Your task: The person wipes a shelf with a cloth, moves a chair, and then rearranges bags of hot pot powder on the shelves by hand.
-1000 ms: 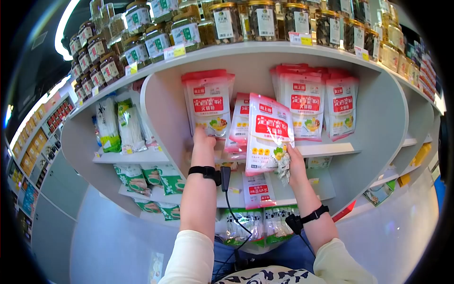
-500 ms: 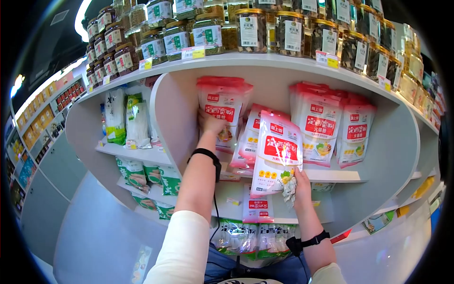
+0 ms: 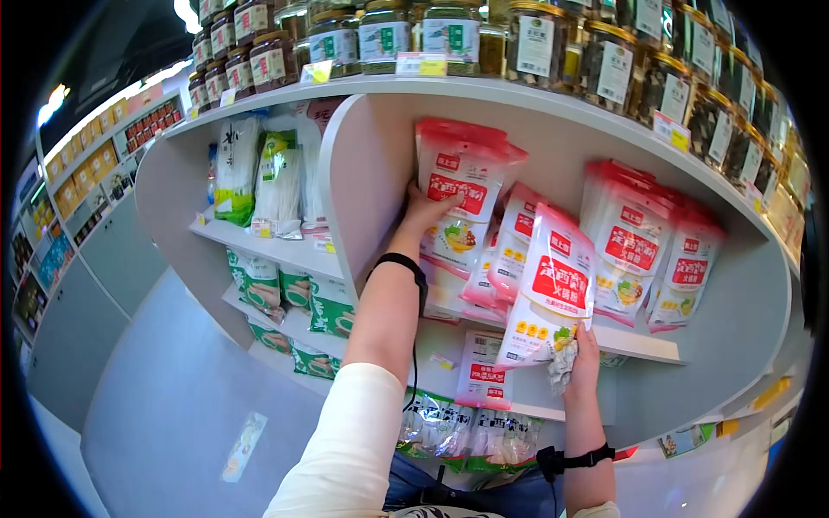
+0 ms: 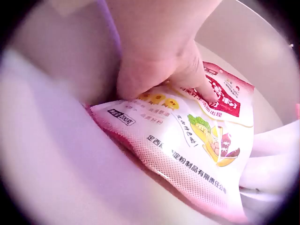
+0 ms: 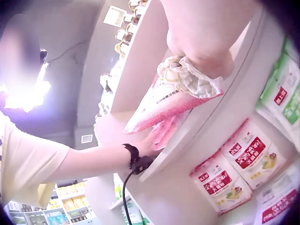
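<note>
My left hand (image 3: 425, 213) grips the left edge of a red-and-white bag of noodles (image 3: 459, 235) at the left of the upper shelf. In the left wrist view its fingers (image 4: 202, 86) reach across the printed front of that bag (image 4: 187, 145). My right hand (image 3: 584, 356) holds another such noodle bag (image 3: 553, 274) by its lower right corner, in front of the shelf. A crumpled whitish cloth (image 5: 187, 79) is bunched in the same hand. More noodle bags (image 3: 516, 233) lean between the two hands, partly hidden by the held one.
Noodle bags (image 3: 635, 242) stand at the shelf's right. A curved divider (image 3: 345, 181) rises just left of my left hand. Glass jars (image 3: 449, 39) line the ledge (image 3: 484, 93) above. Green-and-white packs (image 3: 255, 281) fill the lower left shelves. A cable (image 5: 125, 192) hangs from my left wrist.
My left hand has moved up from the left bag's lower edge, across its front, to its left side. That bag now tilts more. The right hand keeps its hold; the view has shifted left.
</note>
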`<state>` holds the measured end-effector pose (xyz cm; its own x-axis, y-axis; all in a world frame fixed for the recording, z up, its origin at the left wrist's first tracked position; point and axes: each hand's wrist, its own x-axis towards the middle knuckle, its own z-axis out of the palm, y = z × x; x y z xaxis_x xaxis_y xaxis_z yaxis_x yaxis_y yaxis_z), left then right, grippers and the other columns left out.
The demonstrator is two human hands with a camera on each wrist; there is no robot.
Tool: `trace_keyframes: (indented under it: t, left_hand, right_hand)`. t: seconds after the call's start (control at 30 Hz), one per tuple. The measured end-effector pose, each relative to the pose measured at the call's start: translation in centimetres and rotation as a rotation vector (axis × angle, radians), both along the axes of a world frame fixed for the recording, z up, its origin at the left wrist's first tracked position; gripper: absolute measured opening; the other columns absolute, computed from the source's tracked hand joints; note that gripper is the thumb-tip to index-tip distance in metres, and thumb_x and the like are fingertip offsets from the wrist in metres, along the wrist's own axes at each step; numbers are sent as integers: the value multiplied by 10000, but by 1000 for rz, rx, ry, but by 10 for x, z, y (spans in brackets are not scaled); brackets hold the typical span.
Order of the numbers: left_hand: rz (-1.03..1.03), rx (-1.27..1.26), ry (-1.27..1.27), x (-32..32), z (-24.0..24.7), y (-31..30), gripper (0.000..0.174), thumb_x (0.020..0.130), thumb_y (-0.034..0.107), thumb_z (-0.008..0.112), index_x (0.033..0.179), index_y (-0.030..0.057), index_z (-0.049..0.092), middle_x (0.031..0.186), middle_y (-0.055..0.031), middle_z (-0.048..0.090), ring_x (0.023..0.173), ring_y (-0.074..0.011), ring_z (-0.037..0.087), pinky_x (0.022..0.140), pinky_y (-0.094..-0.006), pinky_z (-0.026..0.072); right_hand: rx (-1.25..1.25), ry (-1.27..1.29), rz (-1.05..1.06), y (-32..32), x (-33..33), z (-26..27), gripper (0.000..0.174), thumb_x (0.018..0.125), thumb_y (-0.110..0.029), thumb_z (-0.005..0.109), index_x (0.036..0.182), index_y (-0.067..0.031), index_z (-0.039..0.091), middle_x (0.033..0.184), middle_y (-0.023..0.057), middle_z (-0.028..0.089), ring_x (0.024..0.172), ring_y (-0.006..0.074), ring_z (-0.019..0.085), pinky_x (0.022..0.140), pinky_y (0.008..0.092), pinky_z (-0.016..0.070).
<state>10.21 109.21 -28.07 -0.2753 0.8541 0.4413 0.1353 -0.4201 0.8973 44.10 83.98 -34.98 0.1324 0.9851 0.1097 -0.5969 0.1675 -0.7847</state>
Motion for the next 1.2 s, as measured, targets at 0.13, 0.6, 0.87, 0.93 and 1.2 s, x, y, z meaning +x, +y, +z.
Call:
trace_keyframes:
  t: [0.13,0.6,0.87,0.93,1.2]
  left_hand:
    - [-255,-65,-40,-4,8,-7,557,707,239,866,1139,-15,623,1067,-131,697,963,-218,667,832,-353,536]
    - [-1,-110,456,0,49,-63,534,682,317,849,1080,8,671,1031,-137,720,915,-238,704,796,-356,543]
    - [-396,-85,13,4,20,-44,536,731,93,828,1211,23,600,1098,-101,695,960,-207,678,849,-369,556]
    - [-412,-65,-95,4,13,-46,692,655,174,890,1252,28,571,1142,-107,672,997,-220,662,869,-379,545]
    - [-609,-198,-129,-4,15,-35,605,744,201,832,1269,33,583,1156,-106,681,1037,-197,644,906,-352,507]
  right_hand:
    - [12,8,-4,1,-1,3,308,1024,-215,482,1245,-12,550,1183,99,652,1034,181,647,906,320,513]
    - [10,59,-57,-2,-12,7,255,1023,-226,509,1141,-15,593,1074,67,672,944,125,643,820,277,516]
    - [-37,31,-90,8,-4,-5,251,1008,-244,542,1106,-26,618,1039,54,678,884,122,651,758,270,521]
    - [-36,-1,-81,3,-3,-6,249,1011,-246,535,1102,-30,618,1043,59,679,891,133,659,763,280,527]
    - [29,-8,-81,6,-10,-1,259,1024,-259,503,1134,-34,571,1075,91,675,934,184,672,803,327,554]
